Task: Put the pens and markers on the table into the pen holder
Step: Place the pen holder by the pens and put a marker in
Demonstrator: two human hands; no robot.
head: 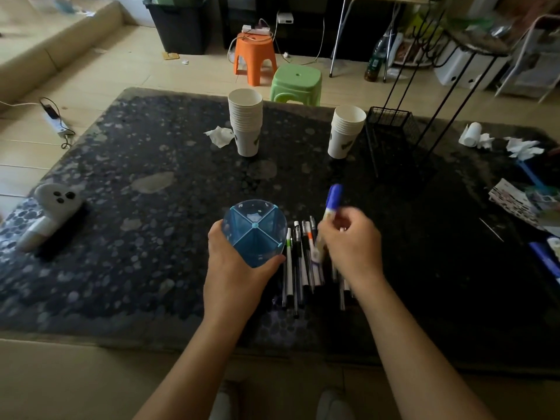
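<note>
A translucent blue pen holder point(254, 230), split into four compartments by a cross, stands near the table's front edge. My left hand point(233, 262) wraps around its near side. My right hand point(348, 244) holds a marker with a blue cap point(333, 197), tilted up and away, blurred by motion. Between the two hands several pens point(300, 262) lie side by side on the dark table point(151, 225). Some pens are partly hidden under my right hand. The holder's compartments look empty.
Two stacks of white paper cups point(245, 122) point(345, 131) and a black wire basket point(391, 122) stand at the back. A white plush toy point(51, 213) lies at the left. Crumpled tissues point(521, 147) and papers point(515, 201) cover the right side.
</note>
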